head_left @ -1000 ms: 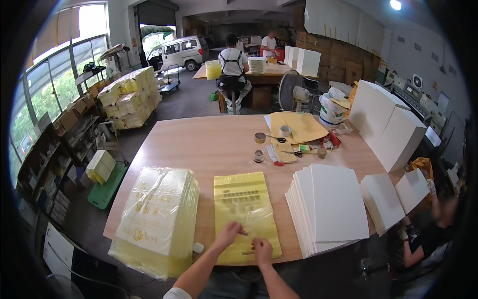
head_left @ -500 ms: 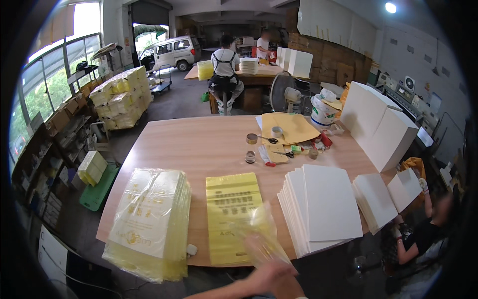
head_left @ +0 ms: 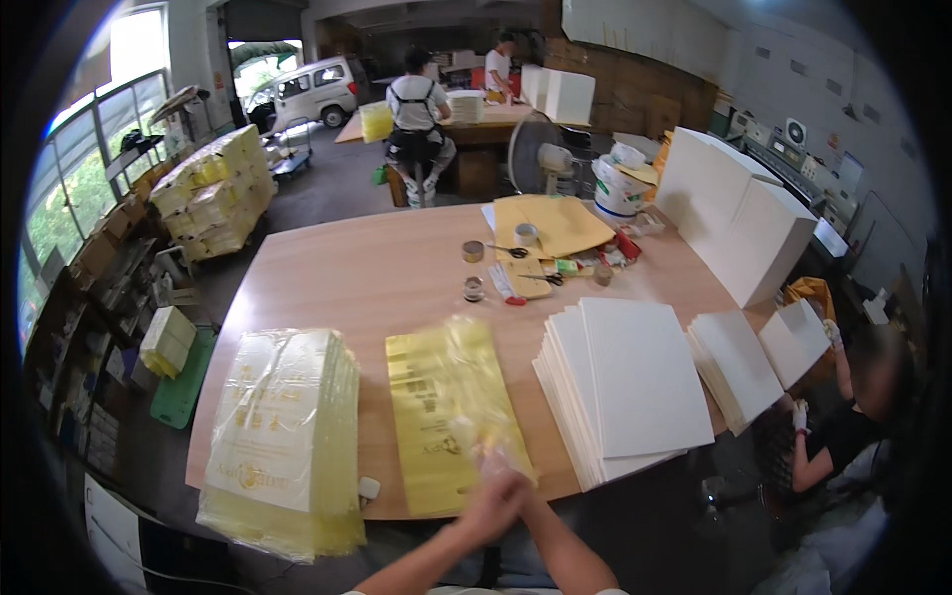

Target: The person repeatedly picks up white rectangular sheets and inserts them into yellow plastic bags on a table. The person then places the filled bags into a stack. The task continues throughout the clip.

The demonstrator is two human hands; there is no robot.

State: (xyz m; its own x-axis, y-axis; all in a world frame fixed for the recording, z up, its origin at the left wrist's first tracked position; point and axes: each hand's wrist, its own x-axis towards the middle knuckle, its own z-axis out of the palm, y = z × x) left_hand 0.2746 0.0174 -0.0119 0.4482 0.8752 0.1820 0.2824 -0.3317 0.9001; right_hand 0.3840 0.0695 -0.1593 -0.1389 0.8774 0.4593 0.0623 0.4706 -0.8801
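Observation:
My right hand (head_left: 488,458) is blurred and wrapped in a clear plastic bag (head_left: 466,372), whose crumpled film stretches forward from it. My left hand (head_left: 494,503) is closed at the right wrist, apparently on the bag's near end. Beneath them lies a flat yellow printed plastic bag (head_left: 412,397) on the wooden table (head_left: 337,258). Left of it stands a thick stack of yellow bags with clear, shiny tops (head_left: 278,416). To the right a fanned stack of white boards (head_left: 645,382) sits at the table edge.
Tape rolls (head_left: 473,252), scissors (head_left: 508,252) and yellow envelopes (head_left: 555,223) lie farther back. More white boards (head_left: 734,362) and tall white blocks (head_left: 729,218) line the right side. A co-worker (head_left: 843,426) sits at right; a fan (head_left: 534,154) stands behind the table.
My hands and the clear bag have moved left and forward over the yellow bag. The whole view has also shifted slightly.

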